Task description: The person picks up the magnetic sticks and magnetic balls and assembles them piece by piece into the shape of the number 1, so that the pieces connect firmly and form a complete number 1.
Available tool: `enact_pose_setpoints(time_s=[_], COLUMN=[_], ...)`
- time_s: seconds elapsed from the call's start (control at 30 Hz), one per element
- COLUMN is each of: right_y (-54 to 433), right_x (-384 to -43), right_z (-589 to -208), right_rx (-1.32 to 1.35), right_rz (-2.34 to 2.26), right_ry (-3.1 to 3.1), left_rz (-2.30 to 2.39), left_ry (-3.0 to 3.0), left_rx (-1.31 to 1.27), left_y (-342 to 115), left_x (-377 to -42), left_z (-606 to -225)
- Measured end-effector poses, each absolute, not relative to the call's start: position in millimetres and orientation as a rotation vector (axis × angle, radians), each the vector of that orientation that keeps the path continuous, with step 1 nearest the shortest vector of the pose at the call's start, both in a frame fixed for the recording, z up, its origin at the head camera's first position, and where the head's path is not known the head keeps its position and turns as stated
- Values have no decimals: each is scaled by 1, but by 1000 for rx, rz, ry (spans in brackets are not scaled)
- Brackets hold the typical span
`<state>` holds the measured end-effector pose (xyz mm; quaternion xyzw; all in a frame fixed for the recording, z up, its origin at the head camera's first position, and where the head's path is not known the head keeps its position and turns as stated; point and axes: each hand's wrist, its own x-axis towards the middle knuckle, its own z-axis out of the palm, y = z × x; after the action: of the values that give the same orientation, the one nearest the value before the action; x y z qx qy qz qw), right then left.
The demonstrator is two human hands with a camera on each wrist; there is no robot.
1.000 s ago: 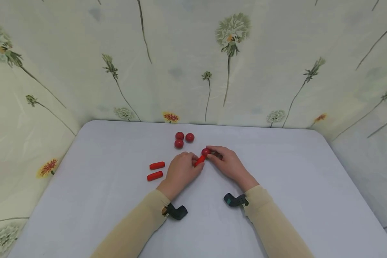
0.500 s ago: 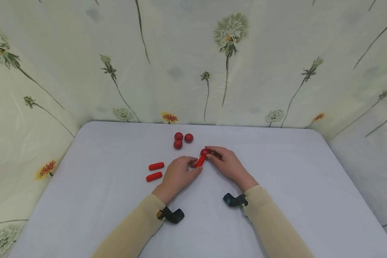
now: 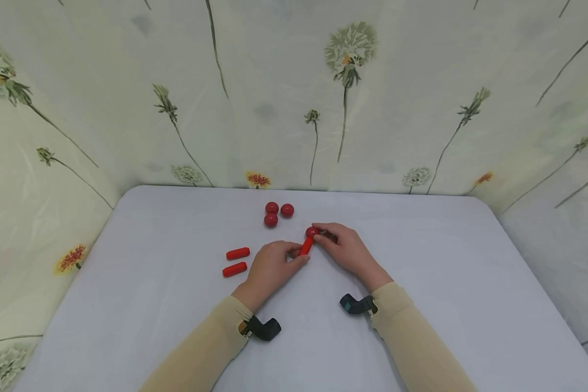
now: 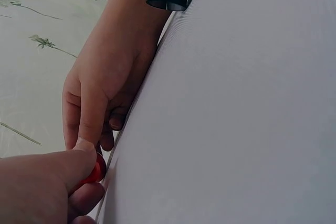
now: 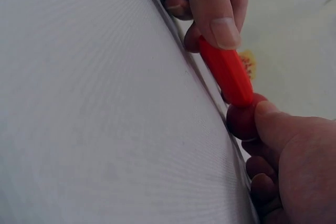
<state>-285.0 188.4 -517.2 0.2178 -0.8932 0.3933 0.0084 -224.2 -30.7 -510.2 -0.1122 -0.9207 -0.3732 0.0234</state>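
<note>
My left hand pinches a short bright red stick between thumb and fingers. My right hand pinches a darker red ball between thumb and index finger. In the right wrist view one end of the stick meets the ball, in line with it. The left wrist view shows mostly the two hands, with only a bit of red between the fingers. Two more red sticks lie to the left of my left hand, side by side. Three loose red balls sit close together behind it.
All of this is on a white-covered table with rounded far corners. A floral-patterned curtain hangs behind and around it. Each wrist carries a small black camera over a beige sleeve.
My left hand has slid back slightly along the stick, showing more of it, and the stick stands steeper in the head view. The right hand stays in place with the ball.
</note>
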Motion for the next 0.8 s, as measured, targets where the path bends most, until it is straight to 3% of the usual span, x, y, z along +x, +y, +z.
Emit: enact_pose_setpoints(time_s=[0.8], right_y=[186], right_x=[-285], right_z=[-515], right_rx=[616], right_rz=[1224], right_ry=[-2838], left_rz=[-1137], left_ry=[-2875], left_rx=[-319], left_y=[-29], left_x=[-226], left_z=[-512])
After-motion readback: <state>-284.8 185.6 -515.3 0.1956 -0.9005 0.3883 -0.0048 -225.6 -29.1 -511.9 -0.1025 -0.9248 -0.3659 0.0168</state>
